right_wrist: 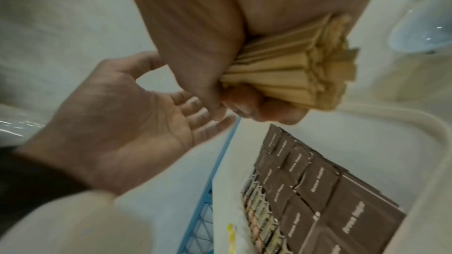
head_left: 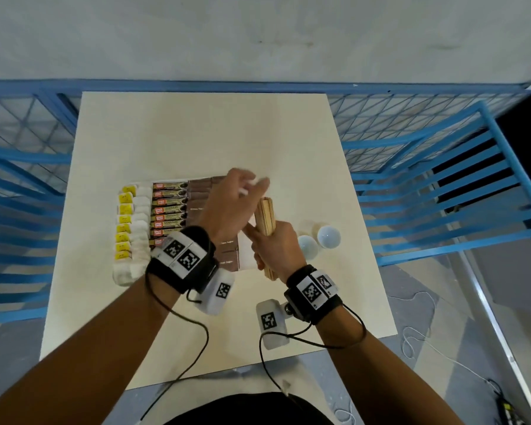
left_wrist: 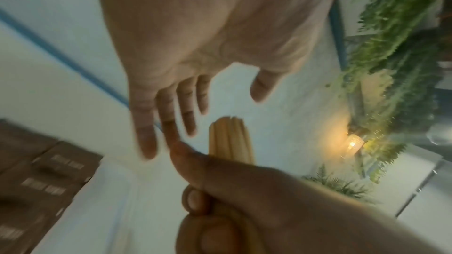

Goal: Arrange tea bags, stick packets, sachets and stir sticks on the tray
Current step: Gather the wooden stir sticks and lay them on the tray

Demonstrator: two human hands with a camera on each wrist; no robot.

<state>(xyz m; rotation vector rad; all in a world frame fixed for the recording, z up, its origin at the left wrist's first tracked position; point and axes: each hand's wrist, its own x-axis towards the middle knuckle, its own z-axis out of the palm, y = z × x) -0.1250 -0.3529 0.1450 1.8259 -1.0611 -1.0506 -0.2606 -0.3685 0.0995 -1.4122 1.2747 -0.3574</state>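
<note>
Right hand fisted round bundle of wooden stir sticks, bundle upright-tilted at frame centre, above right edge of tray. Left hand just beside, fingers straight and spread, palm toward sticks, holding nothing visible. On tray, centre-left of frame: brown sachets, row of stick packets, yellow-tagged tea bags at far left. Two pale bowls on tabletop, right of hands
</note>
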